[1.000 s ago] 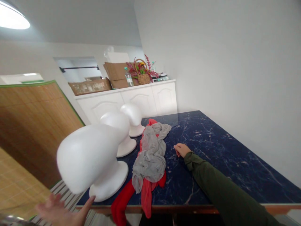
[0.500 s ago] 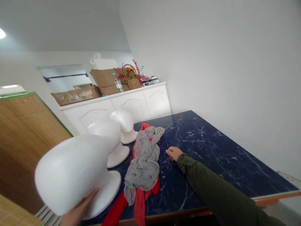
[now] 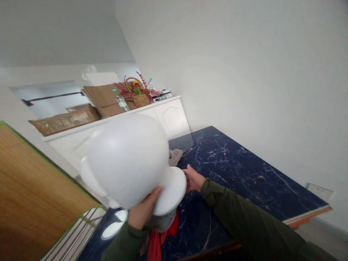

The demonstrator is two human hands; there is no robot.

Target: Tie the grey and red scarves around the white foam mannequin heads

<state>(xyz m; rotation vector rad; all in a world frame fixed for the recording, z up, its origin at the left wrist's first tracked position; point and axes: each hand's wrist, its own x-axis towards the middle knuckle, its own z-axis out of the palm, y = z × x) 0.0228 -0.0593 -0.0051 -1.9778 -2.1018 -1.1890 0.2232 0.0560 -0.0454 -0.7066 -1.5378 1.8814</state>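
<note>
A large white foam mannequin head (image 3: 127, 156) is lifted above the dark blue marbled table (image 3: 233, 163), tilted, its round base toward the right. My left hand (image 3: 145, 208) grips it from below at the neck. Close to the right rim of the base is my right hand (image 3: 193, 178), fingers apart; whether they touch the rim is unclear. Under and behind the head lie a grey scarf (image 3: 176, 156) and a red scarf (image 3: 155, 244), mostly hidden. Another white head (image 3: 91, 177) shows partly behind the held one.
Along the back stands a white cabinet (image 3: 175, 116) bearing a flower basket (image 3: 141, 100), a water bottle (image 3: 121, 101) and cardboard (image 3: 102, 98). A wooden panel (image 3: 35, 192) is at left above metal bars. A wall rises behind the table's right side.
My left hand has lifted the nearest head off the table and moved it right, over the scarves. My right hand has opened near its base. The view has shifted right.
</note>
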